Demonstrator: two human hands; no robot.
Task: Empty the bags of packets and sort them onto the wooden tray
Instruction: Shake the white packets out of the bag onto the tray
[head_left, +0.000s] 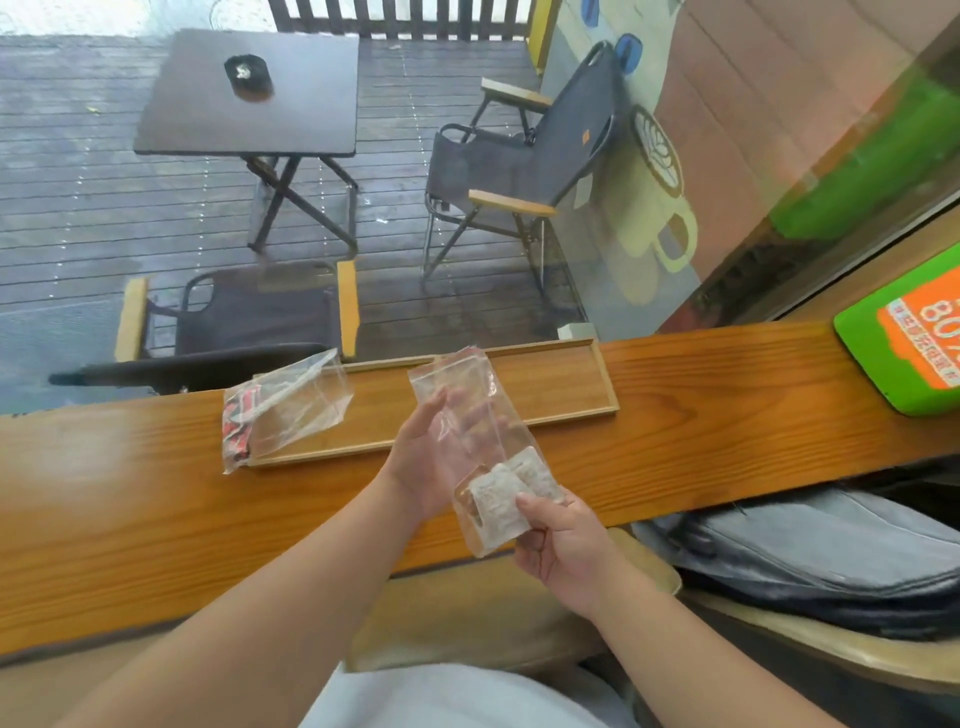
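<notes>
The head view shows a clear bag (483, 441) held up over the near edge of the tabletop (156, 519), just in front of the wooden tray (571, 384). The right hand (563, 545) pinches the bag's lower end, where a few pale packets (506, 491) sit bunched together; the left hand (431, 457) is open, its fingers spread flat behind the plastic and not gripping it. The tray itself lies along the far edge of the tabletop and looks bare, so I judge the sorting has not begun. A second bag (283, 408), with red and black packets inside, rests on the tray's left end and overhangs it. To do this step well, the left hand should find the bag's mouth and hold it wide, then the right should tip the bottom upward over the tray — slowly, so the packets slide out onto the wood rather than scatter over the tabletop edge.
</notes>
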